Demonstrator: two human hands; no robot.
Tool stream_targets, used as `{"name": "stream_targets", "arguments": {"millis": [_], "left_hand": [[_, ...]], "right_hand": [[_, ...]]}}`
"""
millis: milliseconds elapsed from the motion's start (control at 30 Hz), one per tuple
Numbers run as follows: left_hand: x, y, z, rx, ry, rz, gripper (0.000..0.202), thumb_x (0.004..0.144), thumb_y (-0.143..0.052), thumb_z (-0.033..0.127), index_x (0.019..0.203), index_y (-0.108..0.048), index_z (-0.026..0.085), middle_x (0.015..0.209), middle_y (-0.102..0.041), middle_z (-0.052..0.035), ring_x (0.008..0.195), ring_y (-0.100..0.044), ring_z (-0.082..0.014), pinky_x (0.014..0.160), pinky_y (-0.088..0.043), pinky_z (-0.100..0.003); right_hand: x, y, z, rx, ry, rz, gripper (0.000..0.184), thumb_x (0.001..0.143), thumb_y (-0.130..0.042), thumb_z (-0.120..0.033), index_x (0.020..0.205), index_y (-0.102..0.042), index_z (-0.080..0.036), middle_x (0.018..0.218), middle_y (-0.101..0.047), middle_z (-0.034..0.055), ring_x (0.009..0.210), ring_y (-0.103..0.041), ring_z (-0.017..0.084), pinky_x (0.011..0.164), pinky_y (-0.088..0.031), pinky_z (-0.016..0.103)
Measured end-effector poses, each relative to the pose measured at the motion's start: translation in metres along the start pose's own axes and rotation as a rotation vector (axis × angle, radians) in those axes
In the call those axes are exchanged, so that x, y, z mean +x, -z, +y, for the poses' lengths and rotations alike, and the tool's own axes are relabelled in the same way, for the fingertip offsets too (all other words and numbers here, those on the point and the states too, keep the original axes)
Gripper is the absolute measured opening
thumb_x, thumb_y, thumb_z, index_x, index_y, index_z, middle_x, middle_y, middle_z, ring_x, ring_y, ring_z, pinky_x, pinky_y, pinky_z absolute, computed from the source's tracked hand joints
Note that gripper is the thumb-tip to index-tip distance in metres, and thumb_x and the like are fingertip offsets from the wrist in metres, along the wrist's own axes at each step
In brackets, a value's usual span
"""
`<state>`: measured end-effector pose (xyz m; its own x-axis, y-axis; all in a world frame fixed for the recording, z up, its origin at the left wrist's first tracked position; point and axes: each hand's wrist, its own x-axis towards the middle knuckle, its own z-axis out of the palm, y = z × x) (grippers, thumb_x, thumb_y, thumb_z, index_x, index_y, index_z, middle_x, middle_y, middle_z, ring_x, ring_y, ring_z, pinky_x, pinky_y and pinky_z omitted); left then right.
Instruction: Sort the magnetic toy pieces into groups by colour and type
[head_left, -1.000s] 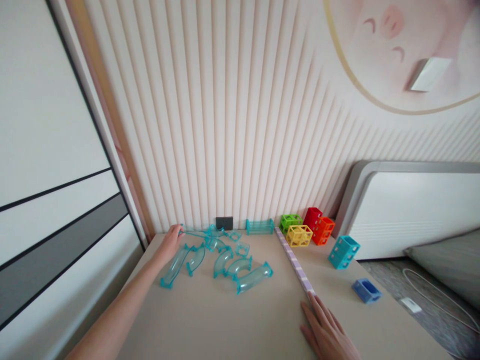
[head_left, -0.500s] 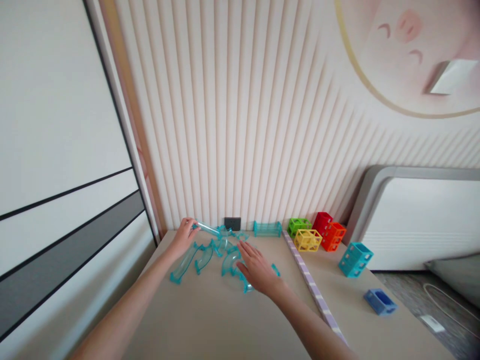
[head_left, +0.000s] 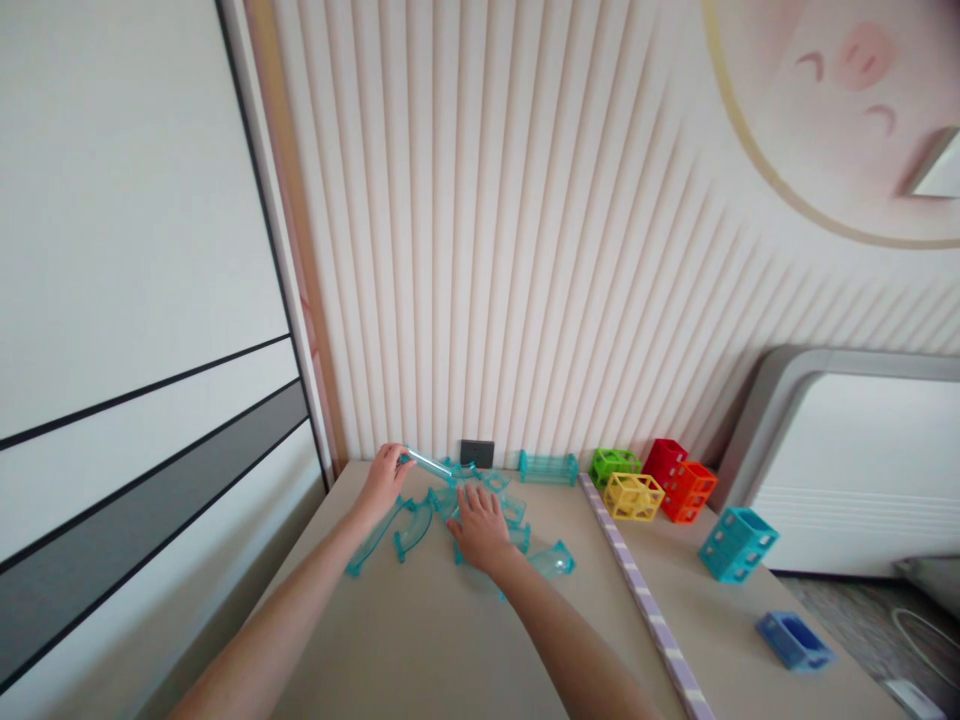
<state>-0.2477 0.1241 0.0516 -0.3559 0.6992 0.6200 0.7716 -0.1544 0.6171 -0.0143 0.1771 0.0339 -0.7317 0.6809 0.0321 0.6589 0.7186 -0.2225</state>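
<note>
My left hand is closed on one end of a straight clear teal toy track piece, which slants to the right above the far left of the table. Palm down, my right hand lies over the pile of teal track pieces with its fingers spread; whether it presses on one is hard to see. Curved track pieces lie left of it. Another clear track piece lies to its right, partly behind my forearm. A straight teal track piece stands against the wall.
A purple-and-white striped strip divides the table. Right of it stand green, yellow, red, orange, teal and blue blocks. A black socket sits on the ribbed wall. A white cabinet rises at left.
My right hand has moved left onto the middle of the pile, uncovering track pieces to its right. My left hand still holds its track piece. The view has turned slightly left.
</note>
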Motion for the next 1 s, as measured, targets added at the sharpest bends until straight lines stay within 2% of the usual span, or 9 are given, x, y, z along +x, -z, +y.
{"name": "stream_targets", "arguments": {"millis": [133,333,600,733,833,933,1000], "left_hand": [[0.000,-0.003,-0.001,0.008,0.030,0.054,0.018,0.091,-0.057,0.041,0.089,-0.059,0.023,0.093,-0.061,-0.0062,0.082,-0.067,-0.0255,0.082,-0.059,-0.047],[0.001,-0.005,0.003,0.001,0.083,0.111,0.022,0.091,-0.059,0.046,0.092,-0.061,0.024,0.094,-0.064,-0.0065,0.081,-0.068,-0.0250,0.078,-0.061,-0.045],[0.012,0.002,0.016,-0.018,0.158,0.139,0.027,0.090,-0.057,0.050,0.092,-0.057,0.024,0.097,-0.068,-0.0083,0.093,-0.070,-0.0279,0.085,-0.060,-0.046],[0.017,-0.003,0.031,-0.032,0.188,0.080,0.028,0.088,-0.056,0.052,0.091,-0.055,0.024,0.094,-0.069,-0.0086,0.096,-0.070,-0.0292,0.085,-0.059,-0.045],[0.019,-0.011,0.044,-0.056,0.216,-0.002,0.029,0.090,-0.050,0.053,0.092,-0.053,0.024,0.086,-0.069,-0.0060,0.085,-0.073,-0.0269,0.079,-0.059,-0.041],[0.019,-0.021,0.058,-0.089,0.246,-0.120,0.032,0.093,-0.044,0.055,0.090,-0.052,0.024,0.078,-0.069,-0.0026,0.069,-0.073,-0.0229,0.066,-0.057,-0.034],[0.020,-0.029,0.067,-0.100,0.259,-0.213,0.034,0.093,-0.044,0.056,0.083,-0.051,0.025,0.070,-0.067,-0.0003,0.061,-0.071,-0.0217,0.059,-0.053,-0.031]], "right_hand": [[0.001,-0.002,-0.002,-0.011,-0.017,-0.019,0.062,0.104,-0.044,-0.043,0.159,-0.035,-0.017,0.164,-0.036,0.0175,0.152,-0.030,0.035,0.123,-0.020,0.059],[0.003,0.001,-0.008,-0.031,-0.038,-0.021,0.062,0.102,-0.050,-0.041,0.158,-0.036,-0.019,0.162,-0.038,0.0201,0.151,-0.032,0.036,0.121,-0.020,0.061],[0.005,0.000,-0.013,-0.070,-0.082,0.007,0.058,0.099,-0.054,-0.043,0.154,-0.044,-0.025,0.161,-0.041,0.0187,0.149,-0.036,0.039,0.117,-0.020,0.067],[0.003,0.005,-0.016,-0.081,-0.057,0.068,0.058,0.098,-0.058,-0.044,0.151,-0.048,-0.024,0.159,-0.044,0.0183,0.147,-0.038,0.040,0.116,-0.025,0.066],[-0.006,0.019,-0.010,-0.089,-0.003,0.148,0.054,0.099,-0.057,-0.037,0.150,-0.049,-0.020,0.154,-0.049,0.0195,0.139,-0.048,0.038,0.111,-0.037,0.057],[-0.020,0.040,0.013,-0.096,0.059,0.226,0.045,0.105,-0.043,-0.027,0.149,-0.049,-0.022,0.144,-0.058,0.0157,0.126,-0.058,0.030,0.105,-0.045,0.045],[-0.030,0.055,0.037,-0.111,0.069,0.295,0.048,0.106,-0.037,-0.021,0.153,-0.043,-0.025,0.145,-0.057,0.0146,0.127,-0.056,0.029,0.106,-0.043,0.045]]}}
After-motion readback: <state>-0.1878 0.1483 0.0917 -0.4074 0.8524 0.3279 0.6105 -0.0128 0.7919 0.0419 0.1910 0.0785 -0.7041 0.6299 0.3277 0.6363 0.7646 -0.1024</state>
